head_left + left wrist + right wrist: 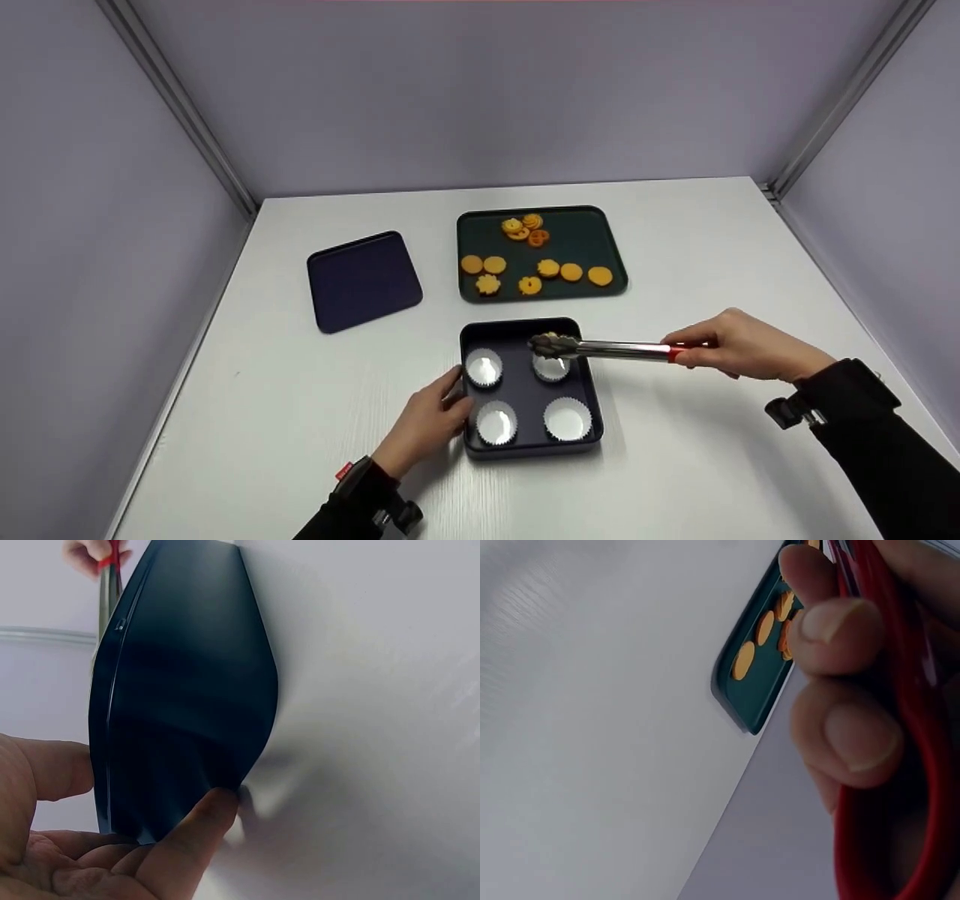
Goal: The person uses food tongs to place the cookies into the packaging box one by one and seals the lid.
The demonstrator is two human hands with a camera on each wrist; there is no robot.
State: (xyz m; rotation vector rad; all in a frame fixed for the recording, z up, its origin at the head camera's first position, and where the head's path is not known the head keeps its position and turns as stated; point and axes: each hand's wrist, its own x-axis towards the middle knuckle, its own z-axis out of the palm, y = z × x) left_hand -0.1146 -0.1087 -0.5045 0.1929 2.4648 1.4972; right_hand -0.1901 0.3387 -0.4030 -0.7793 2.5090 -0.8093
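The right hand point(739, 346) grips a pair of tongs point(622, 350) by the red handles, fingers curled round them. The tongs lie almost level from side to side, handles to the right and tips to the left; the tips are over the far right paper cup point(552, 369). A bit of yellow shows at the tips, but whether they pinch it I cannot tell.

The left hand point(427, 421) holds the left side of the dark pan point(520, 384), thumb at the rim and a finger at the bottom edge. The pan's long axis runs away from the person, and four paper cups stand inside, two by two.

Behind the pan, a green tray point(581, 244) with cookies point(571, 272) lies on the white counter point(285, 420), its long axis side to side. Left of it, a dark blue tray point(365, 283) sits askew.
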